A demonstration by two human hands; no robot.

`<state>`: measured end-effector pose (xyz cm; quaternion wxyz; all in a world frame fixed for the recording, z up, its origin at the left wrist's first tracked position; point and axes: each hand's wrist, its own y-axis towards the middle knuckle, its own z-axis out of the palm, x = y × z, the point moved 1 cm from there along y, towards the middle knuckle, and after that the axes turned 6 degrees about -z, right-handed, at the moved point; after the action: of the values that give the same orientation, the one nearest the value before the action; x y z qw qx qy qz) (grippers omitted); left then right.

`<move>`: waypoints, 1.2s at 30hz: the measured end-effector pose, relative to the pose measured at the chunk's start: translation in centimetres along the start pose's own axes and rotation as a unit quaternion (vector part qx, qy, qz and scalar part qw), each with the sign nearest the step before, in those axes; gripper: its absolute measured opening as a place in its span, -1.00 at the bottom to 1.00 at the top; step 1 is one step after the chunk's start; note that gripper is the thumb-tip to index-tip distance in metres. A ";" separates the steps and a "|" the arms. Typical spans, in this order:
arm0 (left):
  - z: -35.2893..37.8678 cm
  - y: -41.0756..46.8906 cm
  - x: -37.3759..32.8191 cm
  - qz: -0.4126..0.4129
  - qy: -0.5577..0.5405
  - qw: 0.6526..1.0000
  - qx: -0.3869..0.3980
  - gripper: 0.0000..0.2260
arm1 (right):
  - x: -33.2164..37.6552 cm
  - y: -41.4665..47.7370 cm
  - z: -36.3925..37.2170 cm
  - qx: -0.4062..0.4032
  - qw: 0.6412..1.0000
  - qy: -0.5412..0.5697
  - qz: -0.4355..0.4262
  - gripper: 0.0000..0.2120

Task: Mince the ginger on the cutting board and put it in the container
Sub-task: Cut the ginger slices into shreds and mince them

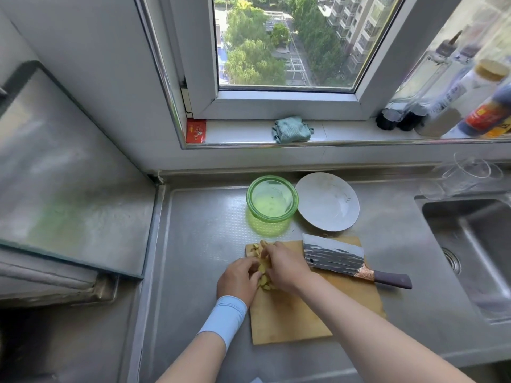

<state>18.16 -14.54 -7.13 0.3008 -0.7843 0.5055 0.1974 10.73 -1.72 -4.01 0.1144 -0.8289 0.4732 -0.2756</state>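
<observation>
At lower centre, the left hand [238,278] and right hand [285,268] met on the cutting board [290,316], fingers [272,250] curled round the ginger slices [263,270] cupped between them.

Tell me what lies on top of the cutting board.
Ginger pieces lie at the left end of the cutting board, with the left hand and right hand touching them; a knife lies along its far side. The hands cover part of the ginger.

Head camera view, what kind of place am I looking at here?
Most likely a home kitchen, high up in an apartment block: a steel counter with a sink, a cleaver lying on a wooden cutting board, and sauce bottles on the windowsill, with treetops outside.
</observation>
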 end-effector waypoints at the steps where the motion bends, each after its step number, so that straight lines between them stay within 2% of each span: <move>1: 0.0 0.0 0.0 -0.002 -0.008 1.000 -0.001 -0.82 | 0.0 0.0 0.1 -0.002 1.000 0.001 -0.001 -0.59; 8: 0.0 0.2 0.4 -0.003 -0.013 1.000 0.002 -0.87 | 0.5 0.4 -0.5 0.021 1.000 0.014 -0.003 -0.78; 12: -0.1 0.4 0.6 0.010 -0.012 1.000 0.014 -0.84 | -0.2 -0.1 -0.8 -0.005 0.995 0.102 0.019 -0.81; 16: -0.5 0.7 0.4 0.042 0.004 0.998 0.038 -0.84 | -2.0 -1.3 -1.4 -0.030 0.982 0.168 0.078 -0.74; 19: -1.1 1.0 0.0 0.062 -0.006 0.998 0.017 -0.84 | -2.9 -2.1 -2.1 -0.050 0.969 0.217 0.107 -0.79; 22: -1.6 1.4 -1.0 0.079 -0.059 0.995 -0.001 -0.86 | -3.0 -2.9 -2.3 -0.068 0.934 0.323 0.133 -0.84; 26: -1.5 1.7 -2.7 0.051 -0.079 0.991 0.092 -0.83 | -2.5 -3.9 -2.5 -0.080 0.879 0.448 0.144 -0.84; 28: -1.3 1.8 -3.1 0.015 -0.131 0.986 0.102 -0.90 | -2.3 -4.2 -2.7 -0.099 0.855 0.489 0.144 -0.79; 32: -1.0 1.8 -4.5 -0.043 -0.224 0.966 0.124 -0.89 | -2.0 -5.3 -3.0 -0.164 0.796 0.554 0.177 -0.82; 36: -0.2 1.2 -6.8 -0.070 -0.266 0.951 0.143 -0.93 | -3.3 -6.9 -3.5 -0.177 0.754 0.602 0.194 -0.82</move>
<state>14.22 -10.44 -3.14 0.5460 -0.6854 0.3743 0.3032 12.41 4.96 0.83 -0.2913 -0.3879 0.6354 -0.6008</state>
